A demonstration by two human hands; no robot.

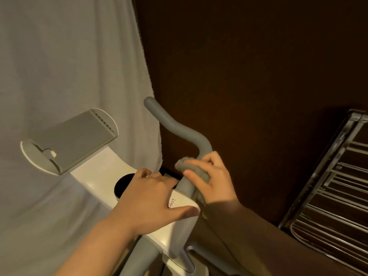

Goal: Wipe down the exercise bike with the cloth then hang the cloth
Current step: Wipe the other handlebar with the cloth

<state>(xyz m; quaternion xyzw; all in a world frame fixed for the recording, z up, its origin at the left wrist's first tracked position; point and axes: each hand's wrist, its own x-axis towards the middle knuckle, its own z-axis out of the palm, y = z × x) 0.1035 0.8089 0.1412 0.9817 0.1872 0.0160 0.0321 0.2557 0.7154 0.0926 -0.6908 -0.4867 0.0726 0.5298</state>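
Curtain: a pale grey-white curtain [65, 62] fills the left half of the view, hanging in soft folds, its edge running down the middle.
Wall: a dark brown wall [249, 66] takes up the upper right, just beside the curtain's edge.
Rack: a metal rack [334, 196] of thin parallel bars sits at the right edge, tilted, its rounded frame corner low at the right; it stands against the dark wall, partly cut off by the picture's border.
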